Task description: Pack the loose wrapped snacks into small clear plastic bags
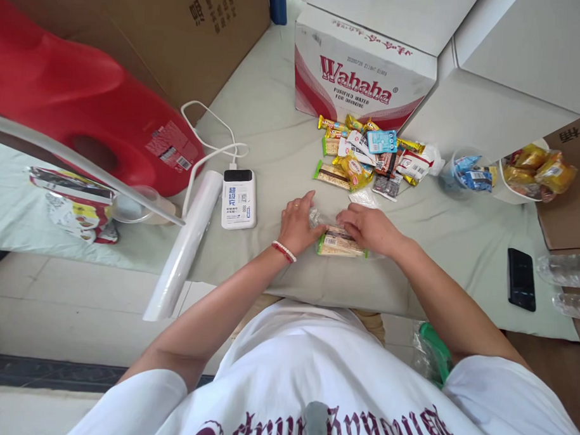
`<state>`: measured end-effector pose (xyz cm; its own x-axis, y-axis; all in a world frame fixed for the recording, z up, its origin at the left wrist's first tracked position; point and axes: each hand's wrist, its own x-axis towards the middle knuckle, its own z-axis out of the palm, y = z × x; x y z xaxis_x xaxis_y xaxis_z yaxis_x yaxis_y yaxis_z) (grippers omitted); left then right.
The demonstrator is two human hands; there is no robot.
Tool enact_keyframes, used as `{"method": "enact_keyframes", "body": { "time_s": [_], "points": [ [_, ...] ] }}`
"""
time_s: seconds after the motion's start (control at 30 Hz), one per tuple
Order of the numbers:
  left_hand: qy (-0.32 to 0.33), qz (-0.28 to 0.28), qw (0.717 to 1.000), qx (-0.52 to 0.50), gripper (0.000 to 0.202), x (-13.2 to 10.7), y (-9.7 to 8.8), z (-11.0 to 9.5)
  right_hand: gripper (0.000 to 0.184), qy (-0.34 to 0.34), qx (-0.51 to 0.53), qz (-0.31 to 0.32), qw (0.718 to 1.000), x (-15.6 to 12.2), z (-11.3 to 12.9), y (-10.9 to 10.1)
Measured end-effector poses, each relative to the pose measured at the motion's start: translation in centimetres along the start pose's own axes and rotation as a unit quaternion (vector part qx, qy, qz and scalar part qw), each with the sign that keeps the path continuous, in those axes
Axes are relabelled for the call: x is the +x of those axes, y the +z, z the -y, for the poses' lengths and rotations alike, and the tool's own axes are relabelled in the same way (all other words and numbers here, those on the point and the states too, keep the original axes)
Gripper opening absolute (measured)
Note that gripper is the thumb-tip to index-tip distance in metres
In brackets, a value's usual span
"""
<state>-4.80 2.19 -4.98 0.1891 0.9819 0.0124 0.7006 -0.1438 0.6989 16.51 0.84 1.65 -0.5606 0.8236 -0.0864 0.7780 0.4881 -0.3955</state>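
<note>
My left hand [297,223], with a red bead bracelet at the wrist, rests on the pale sheet and pinches the left edge of a clear plastic bag [321,220]. My right hand [370,228] grips the same bag from the right, over a green-edged wafer snack pack [340,244] that lies partly under both hands. Whether the snack pack is inside the bag I cannot tell. A pile of small snack packets [363,155] lies just beyond my hands.
A white power bank [238,198] with a cable and a roll of clear film [184,245] lie left. A red container [79,102] and Wahaha box [361,74] stand behind. Cups of snacks [524,172] and a black phone [521,279] sit right.
</note>
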Motion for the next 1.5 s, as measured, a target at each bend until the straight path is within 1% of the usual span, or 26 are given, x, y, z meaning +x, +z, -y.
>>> {"method": "enact_keyframes", "body": {
  "time_s": [0.03, 0.1, 0.17, 0.2, 0.23, 0.3, 0.37, 0.4, 0.43, 0.5, 0.57, 0.63, 0.67, 0.7, 0.77, 0.87, 0.97, 1.03, 1.1, 1.17, 1.23, 1.3, 1.33, 1.4, 1.43, 1.5],
  "points": [
    [-0.005, 0.003, 1.0, -0.005, 0.075, 0.2, 0.0, 0.0, 0.025, -0.017, -0.01, 0.016, 1.0, -0.7, 0.7, 0.4],
    [-0.007, 0.003, 0.999, -0.035, 0.048, 0.4, -0.2, 0.3, 0.027, -0.038, -0.017, 0.042, 0.998, -2.3, 1.8, 1.6],
    [0.019, 0.008, 0.993, -0.113, 0.017, 0.2, -0.9, 1.0, 0.031, -0.03, -0.01, 0.041, 0.999, -3.9, 2.3, 3.0],
    [0.042, 0.017, 0.985, -0.165, 0.008, 0.0, -1.4, 1.4, 0.034, -0.02, -0.001, 0.031, 0.999, -4.6, 2.5, 3.7],
    [0.067, 0.032, 0.974, -0.214, 0.008, -0.4, -2.0, 1.9, 0.037, -0.01, 0.009, 0.019, 1.0, -5.2, 2.5, 4.3],
    [0.114, 0.085, 0.949, -0.28, 0.009, -1.5, -3.2, 2.7, 0.042, 0.002, 0.024, -0.004, 1.0, -6.1, 2.6, 5.3],
    [0.138, 0.121, 0.94, -0.288, 0.015, -2.8, -4.0, 2.9, 0.045, 0.007, 0.027, -0.029, 0.999, -6.6, 2.7, 6.1],
    [0.133, 0.119, 0.945, -0.274, 0.021, -3.4, -4.1, 2.8, 0.046, 0.007, 0.024, -0.044, 0.999, -6.7, 2.8, 6.4],
    [0.114, 0.102, 0.956, -0.25, 0.027, -3.9, -4.0, 2.5, 0.047, 0.006, 0.021, -0.058, 0.998, -6.8, 2.9, 6.6],
    [0.046, 0.03, 0.984, -0.168, 0.029, -4.5, -3.3, 1.7, 0.046, 0.0, 0.018, -0.082, 0.996, -7.0, 3.1, 7.1],
    [-0.018, -0.029, 0.997, -0.066, 0.025, -4.7, -2.5, 1.0, 0.042, 0.005, 0.026, -0.109, 0.994, -7.1, 3.3, 7.4],
    [-0.046, -0.037, 0.998, 0.015, 0.041, -4.6, -2.1, 0.5, 0.042, 0.021, 0.049, -0.13, 0.99, -7.2, 3.3, 7.5],
    [-0.05, -0.026, 0.998, 0.037, 0.038, -4.6, -2.2, 0.4, 0.044, 0.028, 0.06, -0.135, 0.989, -7.2, 3.3, 7.5],
    [-0.053, -0.014, 0.997, 0.045, 0.029, -4.7, -2.5, 0.3, 0.045, 0.031, 0.069, -0.133, 0.988, -7.2, 3.3, 7.4],
    [-0.055, 0.0, 0.998, 0.015, 0.013, -4.8, -3.3, 0.1, 0.044, 0.026, 0.075, -0.107, 0.991, -7.1, 3.3, 7.2],
    [-0.049, -0.002, 0.994, -0.095, 0.016, -5.0, -4.0, -1.1, 0.042, 0.021, 0.079, -0.068, 0.994, -6.8, 3.3, 7.0],
    [-0.021, 0.039, 0.989, -0.14, 0.026, -5.1, -3.0, -3.3, 0.043, 0.031, 0.088, -0.065, 0.993, -6.7, 3.6, 6.7],
    [0.004, 0.075, 0.992, -0.105, 0.034, -5.3, -1.5, -4.7, 0.041, 0.023, 0.111, -0.076, 0.991, -6.9, 3.8, 6.5],
    [0.024, 0.083, 0.996, -0.034, 0.037, -5.6, -0.1, -5.6, 0.038, 0.026, 0.157, -0.099, 0.982, -7.3, 3.8, 6.2],
    [0.037, 0.072, 0.996, 0.036, 0.032, -6.0, 0.9, -6.1, 0.037, 0.093, 0.174, -0.159, 0.967, -8.1, 3.6, 6.3],
    [0.044, 0.056, 0.995, 0.076, 0.026, -6.4, 1.4, -6.0, 0.04, 0.211, 0.116, -0.231, 0.943, -9.1, 3.0, 6.6],
    [0.033, 0.016, 0.996, 0.087, 0.02, -6.5, 1.7, -5.6, 0.045, 0.3, 0.035, -0.26, 0.917, -10.2, 2.3, 7.2],
    [0.025, -0.01, 0.996, 0.087, 0.027, -6.5, 1.7, -5.3, 0.043, 0.318, 0.01, -0.251, 0.914, -10.8, 2.0, 7.4],
    [0.011, -0.047, 0.995, 0.087, 0.046, -6.3, 1.9, -4.5, 0.03, 0.317, 0.004, -0.217, 0.923, -11.7, 1.6, 7.5],
    [0.008, -0.051, 0.995, 0.086, 0.048, -6.2, 2.1, -4.2, 0.023, 0.308, 0.013, -0.2, 0.93, -12.0, 1.6, 7.3],
    [0.007, -0.042, 0.995, 0.085, 0.041, -6.0, 2.4, -3.6, 0.017, 0.299, 0.041, -0.174, 0.937, -12.1, 1.9, 6.4]
  ]
}}
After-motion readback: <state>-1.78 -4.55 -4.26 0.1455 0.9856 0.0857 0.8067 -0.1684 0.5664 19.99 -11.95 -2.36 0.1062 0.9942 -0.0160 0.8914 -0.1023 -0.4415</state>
